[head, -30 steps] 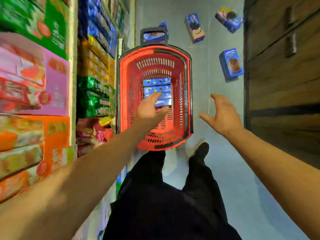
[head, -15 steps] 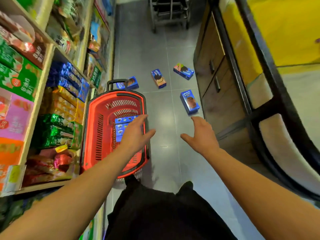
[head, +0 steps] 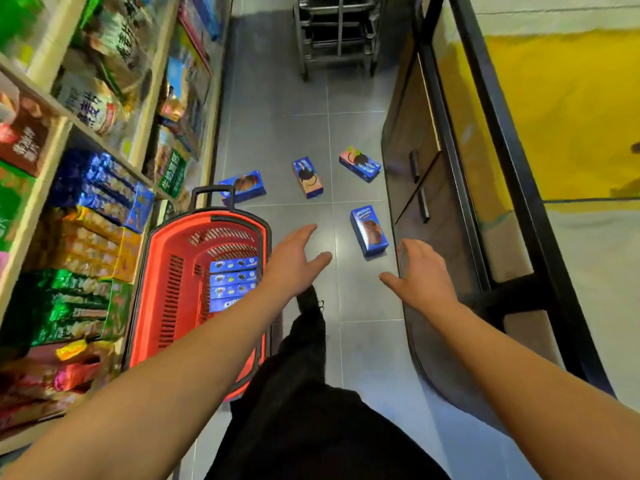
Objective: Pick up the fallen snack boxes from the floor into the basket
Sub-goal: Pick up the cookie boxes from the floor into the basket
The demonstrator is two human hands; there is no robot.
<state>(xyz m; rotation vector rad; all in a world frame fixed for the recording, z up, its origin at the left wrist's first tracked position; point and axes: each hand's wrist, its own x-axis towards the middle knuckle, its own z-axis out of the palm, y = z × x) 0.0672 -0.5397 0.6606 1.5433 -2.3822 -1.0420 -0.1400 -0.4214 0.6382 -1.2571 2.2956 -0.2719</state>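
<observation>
nearest box (head: 369,230): just ahead-left of right hand (head: 420,278), long axis pointing away | left hand (head: 294,261) farther | both hands spread wide, empty | basket (head: 156,271) left

"OREO", partly hidden and likely so, on the blue box (head: 227,304) in the red basket (head: 152,289).

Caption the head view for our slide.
Both hands open above four fallen boxes; red basket holds some.
</observation>
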